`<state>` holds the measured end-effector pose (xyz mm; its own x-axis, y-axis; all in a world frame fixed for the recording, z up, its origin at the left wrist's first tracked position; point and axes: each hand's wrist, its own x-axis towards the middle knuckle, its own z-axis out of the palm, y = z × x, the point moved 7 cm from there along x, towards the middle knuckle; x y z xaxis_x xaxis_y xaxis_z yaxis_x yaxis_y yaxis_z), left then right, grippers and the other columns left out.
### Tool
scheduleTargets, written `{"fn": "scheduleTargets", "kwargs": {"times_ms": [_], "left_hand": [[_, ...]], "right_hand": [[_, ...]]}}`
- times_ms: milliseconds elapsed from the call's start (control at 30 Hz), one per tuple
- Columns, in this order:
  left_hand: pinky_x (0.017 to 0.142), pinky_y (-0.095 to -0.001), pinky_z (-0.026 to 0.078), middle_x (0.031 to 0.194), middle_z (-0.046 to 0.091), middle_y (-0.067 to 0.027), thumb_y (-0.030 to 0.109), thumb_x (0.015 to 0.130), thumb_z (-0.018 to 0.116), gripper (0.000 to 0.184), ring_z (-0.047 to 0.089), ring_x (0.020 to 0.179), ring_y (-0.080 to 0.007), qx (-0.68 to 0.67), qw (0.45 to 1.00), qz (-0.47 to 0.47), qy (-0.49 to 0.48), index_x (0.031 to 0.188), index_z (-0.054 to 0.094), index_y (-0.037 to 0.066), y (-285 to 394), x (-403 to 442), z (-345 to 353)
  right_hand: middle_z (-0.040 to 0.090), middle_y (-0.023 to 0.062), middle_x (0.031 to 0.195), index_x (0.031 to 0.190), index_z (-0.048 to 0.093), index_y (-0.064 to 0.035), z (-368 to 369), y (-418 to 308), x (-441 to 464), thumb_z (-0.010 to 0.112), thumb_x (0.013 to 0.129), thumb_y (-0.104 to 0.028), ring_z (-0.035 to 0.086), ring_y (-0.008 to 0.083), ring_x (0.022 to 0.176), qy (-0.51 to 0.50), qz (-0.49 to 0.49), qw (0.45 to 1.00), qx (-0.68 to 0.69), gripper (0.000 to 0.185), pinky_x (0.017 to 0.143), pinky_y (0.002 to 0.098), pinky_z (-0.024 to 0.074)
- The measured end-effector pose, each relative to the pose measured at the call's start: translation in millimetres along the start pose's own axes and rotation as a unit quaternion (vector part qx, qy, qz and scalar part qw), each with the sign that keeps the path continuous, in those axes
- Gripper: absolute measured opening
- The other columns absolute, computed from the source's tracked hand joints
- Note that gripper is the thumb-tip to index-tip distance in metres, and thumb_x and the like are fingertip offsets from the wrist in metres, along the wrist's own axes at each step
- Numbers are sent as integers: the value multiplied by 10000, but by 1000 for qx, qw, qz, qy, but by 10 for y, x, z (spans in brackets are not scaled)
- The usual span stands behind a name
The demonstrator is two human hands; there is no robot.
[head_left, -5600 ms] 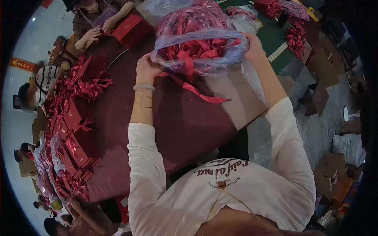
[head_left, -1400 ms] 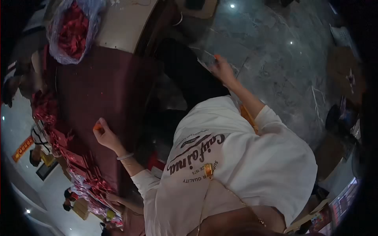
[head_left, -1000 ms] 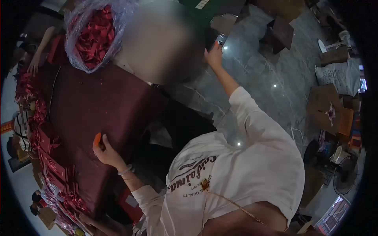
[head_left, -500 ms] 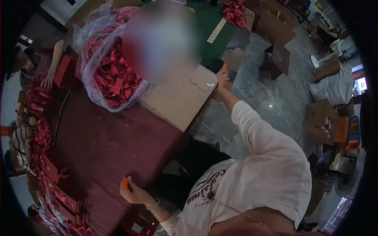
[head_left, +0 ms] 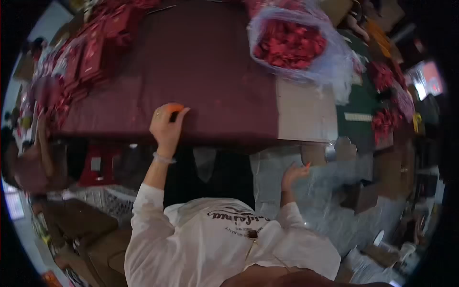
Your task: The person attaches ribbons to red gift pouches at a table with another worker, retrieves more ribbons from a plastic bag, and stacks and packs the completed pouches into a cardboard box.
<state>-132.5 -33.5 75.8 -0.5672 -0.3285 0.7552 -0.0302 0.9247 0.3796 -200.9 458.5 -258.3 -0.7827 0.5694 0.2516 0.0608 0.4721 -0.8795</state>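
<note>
My left hand (head_left: 165, 128) is above the dark red tablecloth (head_left: 201, 71), close to its near edge. Its fingers are curved, with a gap between thumb and forefinger, and an orange fingertip cover (head_left: 174, 108) shows there. I see nothing held in it. My right hand (head_left: 292, 176) is beyond the table's edge, over the grey floor, below the pale board (head_left: 306, 115). It is slightly blurred, with fingers stretched out and orange at one fingertip. A clear plastic bag (head_left: 260, 52) full of red ribbon pieces (head_left: 291, 45) rests behind the board.
Red boxes (head_left: 93, 55) and ribbons are piled along the table's left side. A green surface (head_left: 356, 98) on the right bears more red ribbon bunches (head_left: 384, 122). Another person's arm (head_left: 44, 148) is at far left. Cardboard boxes (head_left: 361, 197) stand on the floor at right.
My view has swung left across the table. My right hand has come away from the board's far corner toward my body. My left hand is now further over the tablecloth.
</note>
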Motion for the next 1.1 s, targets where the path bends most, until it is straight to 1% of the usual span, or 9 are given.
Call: {"fn": "scheduleTargets", "kwargs": {"times_ms": [167, 200, 300, 367, 433, 733, 833, 933, 1100], "left_hand": [[628, -313, 486, 747, 616, -59, 160, 678, 750, 172, 599, 707, -247, 21, 1000, 3, 17, 720, 607, 73, -53, -7, -4], [626, -312, 486, 751, 615, -60, 154, 677, 749, 172, 598, 708, -249, 21, 1000, 2, 15, 721, 603, 73, -69, -32, 11], [627, -313, 485, 766, 613, -53, 129, 667, 746, 175, 592, 713, -244, -2, 1000, 3, 9, 725, 591, 71, -50, -30, -5], [630, -322, 485, 797, 611, -45, 116, 661, 745, 174, 584, 709, -244, -25, 1000, 18, -7, 739, 594, 79, -48, -14, -6], [631, -319, 475, 824, 615, -26, 129, 668, 749, 174, 587, 736, -235, -49, 997, 40, -47, 754, 600, 99, -70, -27, 43], [762, -340, 436, 935, 619, -27, 137, 689, 759, 174, 580, 869, -235, -181, 964, 2, -197, 781, 620, 86, -169, 85, -8], [760, -317, 424, 895, 597, -82, 87, 731, 720, 153, 555, 827, -210, -373, 861, -138, -316, 812, 594, 53, -401, 111, 25], [722, -233, 419, 849, 585, -12, 57, 771, 702, 149, 523, 778, -101, -522, 634, -401, -405, 833, 569, 31, -704, -170, 175], [689, -207, 418, 783, 583, 12, 53, 780, 696, 124, 511, 727, -64, -545, 585, -367, -475, 845, 595, 22, -849, 295, -152]], "right_hand": [[450, 178, 1229, 1296, 414, -20, -246, -166, -1493, 573, 831, -83, 503, 262, 1004, -174, -105, 973, -113, 495, 810, 314, 437], [544, 117, 1090, 1221, 491, -24, -85, 640, -1703, 529, 897, -171, 516, 224, 941, -199, 191, 949, 151, 358, 758, 284, 436], [568, 65, 981, 1145, 545, -39, -597, 1316, -1609, 473, 939, -252, 503, 175, 837, -290, 325, 879, 191, 305, 683, 271, 428], [550, 61, 948, 1205, 489, -43, -130, -642, -1557, 500, 908, -181, 482, 158, 690, -263, -308, 898, -172, 328, 602, 286, 408], [555, 132, 1073, 1266, 440, -46, -61, -187, -1549, 524, 867, -89, 555, 262, 865, -321, 226, 919, 38, 410, 741, 345, 454], [601, 216, 1027, 1144, 499, -2, 754, -1498, -2006, 472, 863, -166, 592, 350, 902, -469, -60, 799, -371, 326, 777, 420, 474], [619, 213, 956, 1030, 561, -9, 731, -2140, -2095, 479, 859, -217, 599, 360, 851, -578, -23, 699, -420, 281, 759, 436, 480], [614, 201, 985, 993, 597, -40, 508, -3286, -2066, 477, 863, -230, 594, 360, 873, -499, 55, 814, -293, 259, 756, 442, 476], [609, 196, 1012, 1059, 574, -31, 519, -3928, -2555, 493, 862, -221, 575, 374, 939, -497, 97, 829, -239, 285, 801, 440, 457]]}}
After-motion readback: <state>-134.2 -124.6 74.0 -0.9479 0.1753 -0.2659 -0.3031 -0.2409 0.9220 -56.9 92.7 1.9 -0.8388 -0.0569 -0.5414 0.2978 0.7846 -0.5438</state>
